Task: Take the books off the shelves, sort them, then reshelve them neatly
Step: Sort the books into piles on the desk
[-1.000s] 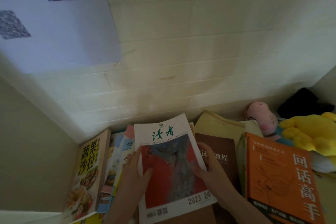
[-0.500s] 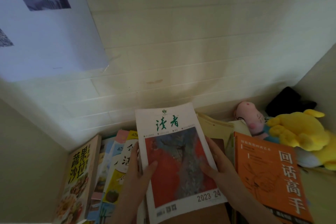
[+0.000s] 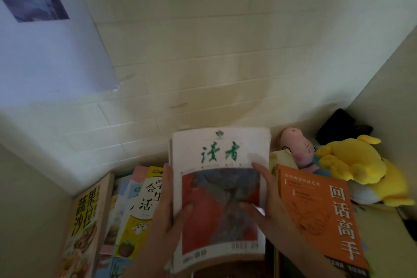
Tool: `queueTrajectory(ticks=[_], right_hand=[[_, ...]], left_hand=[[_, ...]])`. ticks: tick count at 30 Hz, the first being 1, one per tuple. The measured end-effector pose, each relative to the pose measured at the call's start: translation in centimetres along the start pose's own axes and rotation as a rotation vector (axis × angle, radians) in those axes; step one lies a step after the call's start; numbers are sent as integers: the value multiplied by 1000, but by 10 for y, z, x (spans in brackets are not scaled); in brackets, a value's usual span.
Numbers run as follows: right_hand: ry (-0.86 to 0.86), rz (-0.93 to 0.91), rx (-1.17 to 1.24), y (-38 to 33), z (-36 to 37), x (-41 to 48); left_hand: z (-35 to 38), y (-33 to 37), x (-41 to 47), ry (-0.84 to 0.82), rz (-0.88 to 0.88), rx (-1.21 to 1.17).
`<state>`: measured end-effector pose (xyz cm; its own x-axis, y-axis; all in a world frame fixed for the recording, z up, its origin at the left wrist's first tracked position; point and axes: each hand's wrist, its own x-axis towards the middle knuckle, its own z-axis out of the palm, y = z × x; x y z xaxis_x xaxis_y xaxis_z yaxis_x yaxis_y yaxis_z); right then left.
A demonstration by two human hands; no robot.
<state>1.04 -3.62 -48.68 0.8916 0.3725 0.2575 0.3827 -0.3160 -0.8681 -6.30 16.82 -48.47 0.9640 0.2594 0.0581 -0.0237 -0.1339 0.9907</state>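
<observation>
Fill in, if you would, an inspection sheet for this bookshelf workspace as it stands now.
Surface: pale shelf board, mostly covered by books and toys.
Job's things: white magazine with green characters and a red-blue picture, held up; orange paperback to its right; tan cookbook with yellow title and a yellow-white paperback leaning to its left.
Clutter: pink plush toy, yellow plush toy, black object in the right corner.
Grippers: left hand grips the magazine's left edge; right hand holds its right edge.
Cables: nothing seen.
Surroundings: white brick-pattern wall, pale paper sheet stuck at upper left.
</observation>
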Motion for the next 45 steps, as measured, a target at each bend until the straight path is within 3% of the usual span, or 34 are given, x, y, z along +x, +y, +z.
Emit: queueTrajectory(ticks=[5, 10, 12, 14, 16, 19, 26, 30, 35, 40, 42, 45], right_hand=[[120, -44, 34, 19, 4, -14], [243, -284, -134, 8, -6, 3], [233, -299, -211, 10, -6, 0], [216, -189, -319, 23, -3, -9], [195, -68, -262, 34, -1, -18], [225, -165, -299, 42, -2, -23], [261, -122, -239, 43, 1, -17], [283, -79, -219, 38, 0, -10], [324, -156, -269, 30, 5, -10], [327, 5, -292, 33, 0, -2], [254, 18, -203, 32, -5, 4], [124, 178, 118, 34, -17, 5]], left_hand=[[8, 3, -11, 6, -9, -91], [5, 26, -2, 29, 56, -85], [1, 16, 0, 32, 30, -41], [0, 5, -1, -2, 27, 65], [3, -3, -3, -43, 26, 165], [12, -11, -6, -38, -3, 168], [25, -18, -4, 40, 56, 334], [30, -10, 5, 57, 50, 215], [27, -19, 2, 117, 14, 305], [33, -13, 8, 95, 88, 281], [31, -15, 16, 57, 87, 269], [32, -12, 25, -28, 49, 249]])
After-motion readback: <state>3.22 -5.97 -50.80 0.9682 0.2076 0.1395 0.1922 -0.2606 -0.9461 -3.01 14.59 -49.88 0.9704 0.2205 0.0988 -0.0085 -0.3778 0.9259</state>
